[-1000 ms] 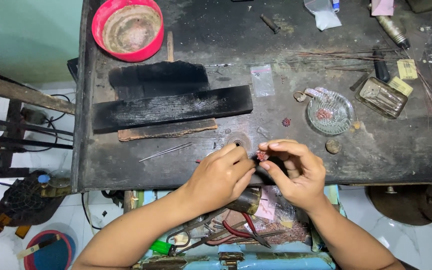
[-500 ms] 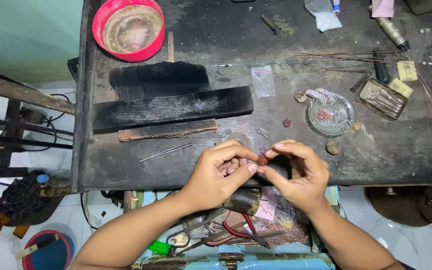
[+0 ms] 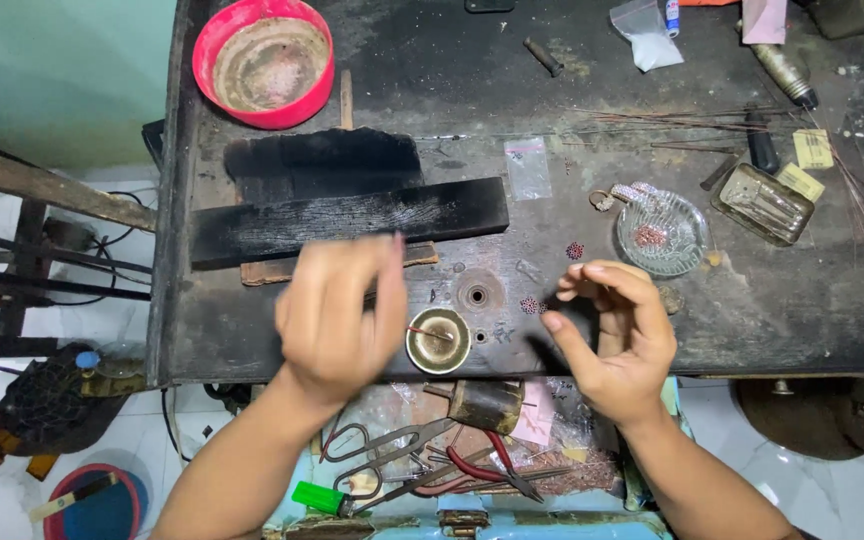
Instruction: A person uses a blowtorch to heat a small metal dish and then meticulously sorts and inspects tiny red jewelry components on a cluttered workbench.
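Note:
My left hand (image 3: 337,310) is blurred in motion over the front of the dark workbench (image 3: 752,320), its fingers stretched upward with nothing seen in them. A small round brass dish (image 3: 438,340) with a thin red wire in it sits just to its right. My right hand (image 3: 612,330) hovers at the bench's front edge, fingers curled and apart. Just off its fingertips, a tiny red beaded piece (image 3: 529,305) lies on the bench. Farther back lies a second red beaded piece (image 3: 575,250).
A glass dish (image 3: 662,232) and a metal tin (image 3: 762,203) stand at the right, with thin wires behind them. Charred black blocks (image 3: 352,215) lie at centre left, and a red bowl (image 3: 267,60) at the back left. The open drawer below holds scissors (image 3: 382,445) and red-handled pliers (image 3: 482,465).
Both hands were pinched together on the small red beaded piece. Now they are apart: my left hand has swung left, and the piece lies on the bench.

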